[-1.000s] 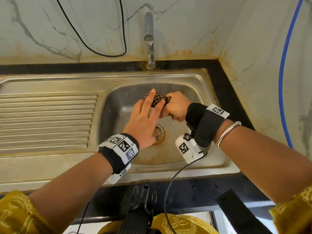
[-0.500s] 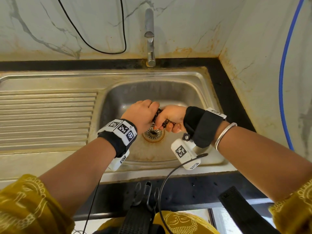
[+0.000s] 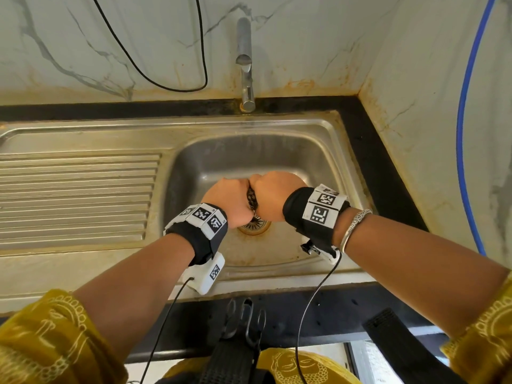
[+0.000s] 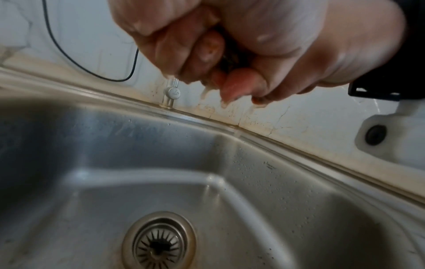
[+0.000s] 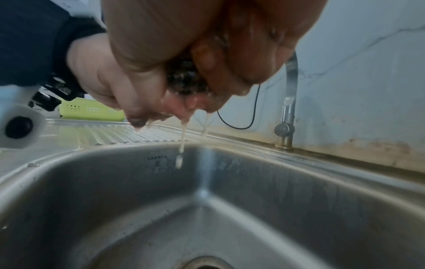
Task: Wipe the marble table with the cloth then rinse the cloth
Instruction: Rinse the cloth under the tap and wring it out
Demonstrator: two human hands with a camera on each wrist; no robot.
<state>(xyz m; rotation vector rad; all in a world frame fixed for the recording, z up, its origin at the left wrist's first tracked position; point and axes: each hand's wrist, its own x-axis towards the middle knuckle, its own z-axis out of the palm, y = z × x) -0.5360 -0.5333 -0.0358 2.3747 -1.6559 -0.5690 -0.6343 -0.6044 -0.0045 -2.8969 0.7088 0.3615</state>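
Over the sink (image 3: 327,151), both fists hiding cloth (image 3: 252,199) (wrist views: dripping)

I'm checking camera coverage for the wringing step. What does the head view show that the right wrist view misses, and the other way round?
Only the head view: the backs of the left hand and right hand pressed together over the drain, and the blue hose on the right wall.

Only the right wrist view: cloudy water dripping from the fists into the sink, and a green basket beyond the draining board.

Both: the dark cloth squeezed between both hands, the tap, the black cable.
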